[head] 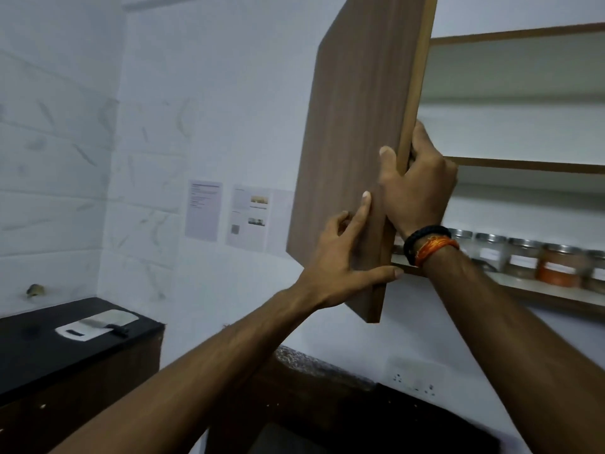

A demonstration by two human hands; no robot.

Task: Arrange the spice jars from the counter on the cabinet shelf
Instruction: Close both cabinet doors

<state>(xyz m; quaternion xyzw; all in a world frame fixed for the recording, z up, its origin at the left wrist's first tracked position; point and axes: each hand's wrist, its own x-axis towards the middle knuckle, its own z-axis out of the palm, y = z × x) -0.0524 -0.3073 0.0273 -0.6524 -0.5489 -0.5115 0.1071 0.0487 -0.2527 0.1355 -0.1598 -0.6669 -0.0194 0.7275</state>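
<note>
The brown wooden cabinet door (353,136) stands partly open in the middle of the view. My right hand (414,188) grips its free edge, thumb on the outer face and fingers curled behind. My left hand (340,267) presses the door's outer face lower down, with its forefinger straight up the wood and its thumb stretched under the bottom edge. Several glass spice jars (523,260) with metal lids stand in a row on the lowest cabinet shelf (540,288); one holds orange powder. My right wrist hides the row's left end.
Two upper shelves (537,165) show inside the cabinet. A dark counter (42,352) at lower left carries a white scale-like device (98,324). Papers (203,209) are stuck on the tiled wall. A wall socket (414,376) sits below the cabinet.
</note>
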